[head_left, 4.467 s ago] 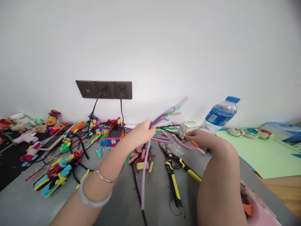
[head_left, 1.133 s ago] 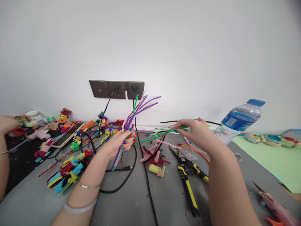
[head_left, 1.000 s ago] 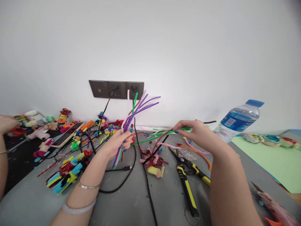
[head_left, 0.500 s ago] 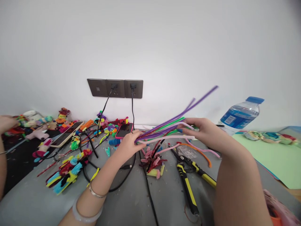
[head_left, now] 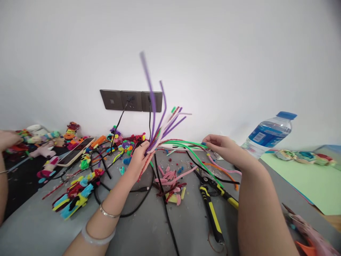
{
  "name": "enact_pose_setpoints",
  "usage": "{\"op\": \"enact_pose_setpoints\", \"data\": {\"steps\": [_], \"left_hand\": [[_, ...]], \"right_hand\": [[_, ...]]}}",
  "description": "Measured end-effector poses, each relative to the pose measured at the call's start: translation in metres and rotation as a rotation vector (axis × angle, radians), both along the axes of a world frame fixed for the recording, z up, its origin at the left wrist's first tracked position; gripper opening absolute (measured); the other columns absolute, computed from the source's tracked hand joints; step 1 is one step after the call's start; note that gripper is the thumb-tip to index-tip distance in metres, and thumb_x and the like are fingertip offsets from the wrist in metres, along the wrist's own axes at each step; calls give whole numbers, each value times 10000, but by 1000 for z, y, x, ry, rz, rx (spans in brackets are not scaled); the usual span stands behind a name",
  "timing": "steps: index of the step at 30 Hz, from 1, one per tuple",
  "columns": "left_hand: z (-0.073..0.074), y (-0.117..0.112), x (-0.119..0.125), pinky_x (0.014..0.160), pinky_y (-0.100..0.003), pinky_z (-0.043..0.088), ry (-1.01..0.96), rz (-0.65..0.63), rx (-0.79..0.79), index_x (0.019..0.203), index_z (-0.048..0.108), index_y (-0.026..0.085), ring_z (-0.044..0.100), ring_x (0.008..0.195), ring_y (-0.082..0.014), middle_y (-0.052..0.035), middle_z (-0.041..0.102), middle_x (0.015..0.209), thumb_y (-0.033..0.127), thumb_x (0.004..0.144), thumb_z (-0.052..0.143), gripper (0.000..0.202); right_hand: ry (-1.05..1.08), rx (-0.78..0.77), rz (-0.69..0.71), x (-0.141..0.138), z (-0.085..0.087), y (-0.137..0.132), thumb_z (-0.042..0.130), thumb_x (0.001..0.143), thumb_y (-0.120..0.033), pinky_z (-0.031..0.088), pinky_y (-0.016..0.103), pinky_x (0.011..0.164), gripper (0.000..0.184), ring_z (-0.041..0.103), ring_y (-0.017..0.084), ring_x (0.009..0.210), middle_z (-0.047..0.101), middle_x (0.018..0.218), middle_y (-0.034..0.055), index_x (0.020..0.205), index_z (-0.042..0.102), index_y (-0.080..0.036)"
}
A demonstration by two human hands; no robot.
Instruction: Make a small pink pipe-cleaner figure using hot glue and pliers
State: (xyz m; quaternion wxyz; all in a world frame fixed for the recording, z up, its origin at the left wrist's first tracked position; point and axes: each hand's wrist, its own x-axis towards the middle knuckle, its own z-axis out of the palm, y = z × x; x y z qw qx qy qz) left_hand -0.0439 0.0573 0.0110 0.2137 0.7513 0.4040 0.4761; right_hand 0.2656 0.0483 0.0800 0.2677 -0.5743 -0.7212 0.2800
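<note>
My left hand (head_left: 137,160) is closed round a bundle of pipe cleaners (head_left: 160,122), mostly purple, fanning upward in front of the wall sockets (head_left: 131,100). My right hand (head_left: 223,148) pinches the ends of green pipe cleaners (head_left: 186,145) that arch from the bundle across to it. Below them, yellow-handled pliers (head_left: 211,208) lie on the grey table (head_left: 149,231) beside pink, red and yellow pipe-cleaner offcuts (head_left: 170,185).
A water bottle (head_left: 266,134) lies tilted at the right, next to green paper (head_left: 303,177). Black cables (head_left: 138,199) run from the sockets across the table. A phone (head_left: 73,152) and colourful pipe-cleaner figures (head_left: 74,193) crowd the left. Another person's arm (head_left: 4,170) shows at the left edge.
The left hand has swung the purple bundle from pointing right to pointing up. The right hand has let go of the purple stems and now pinches green ones drawn out sideways.
</note>
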Motion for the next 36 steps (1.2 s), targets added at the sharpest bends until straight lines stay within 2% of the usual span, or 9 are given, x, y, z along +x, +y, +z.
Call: {"op": "enact_pose_setpoints", "data": {"steps": [7, 10, 13, 16, 20, 24, 29, 33, 36], "left_hand": [[-1, -4, 5, 720, -274, 450, 96, 124, -136, 823, 638, 173, 599, 790, -196, -55, 647, 839, 265, 866, 484, 184], [2, -6, 6, 723, -275, 445, 63, 136, -170, 858, 635, 175, 592, 803, -195, -53, 642, 835, 240, 844, 476, 172], [4, -6, 4, 618, -246, 404, -66, 171, -228, 769, 589, 181, 525, 651, -151, -7, 560, 679, 275, 833, 506, 142], [5, -6, 2, 558, -234, 386, -246, 162, -321, 659, 499, 185, 486, 561, -117, 14, 503, 597, 379, 864, 515, 282], [7, -9, 3, 495, -225, 397, -413, -22, -499, 750, 503, 176, 514, 509, -101, 16, 543, 614, 499, 855, 551, 342], [10, -12, 5, 406, -185, 270, -450, -162, -707, 820, 501, 169, 366, 415, -49, 72, 430, 560, 514, 821, 604, 360], [18, -17, 5, 413, -180, 215, -495, -236, -866, 745, 396, 195, 255, 396, -23, 106, 326, 544, 422, 829, 599, 316], [25, -21, 3, 432, -191, 232, -466, -313, -911, 726, 340, 208, 244, 409, -25, 104, 323, 565, 316, 838, 572, 280], [27, -23, -2, 435, -198, 238, -338, -314, -984, 734, 353, 206, 254, 420, -29, 97, 353, 584, 322, 845, 570, 269]], "right_hand": [[166, -193, 34, -19, -13, 8, 443, 904, -507, 476, 312, 786, 398, 647, 206, 909, 704, 1053, 83, 975, 666, -185], [162, -269, 203, -29, -12, 3, 602, 820, -485, 480, 299, 742, 379, 633, 199, 883, 706, 982, 53, 1062, 668, -201], [102, -347, 359, -30, -13, 4, 629, 795, -476, 430, 268, 627, 361, 568, 155, 684, 644, 749, 2, 986, 692, -176], [81, -321, 242, -24, -15, 6, 555, 839, -530, 322, 250, 527, 397, 415, 116, 553, 487, 613, -32, 856, 707, -164], [274, -193, -39, -10, -15, 8, 572, 829, -575, 219, 255, 488, 425, 251, 102, 508, 286, 548, -68, 858, 681, -166], [602, -64, -220, 1, -13, 12, 656, 758, -548, 218, 267, 475, 384, 220, 101, 495, 258, 554, -78, 864, 637, -179], [864, -33, -247, -4, -5, 13, 613, 743, -449, 212, 269, 445, 255, 207, 108, 449, 248, 532, -91, 873, 572, -233], [730, -178, -127, -21, 6, 2, 571, 754, -405, 357, 266, 514, 207, 436, 142, 537, 493, 551, -37, 854, 529, -229], [380, -271, 49, -23, 12, -9, 561, 778, -420, 386, 271, 556, 208, 488, 157, 627, 572, 647, 7, 762, 541, -214]]}}
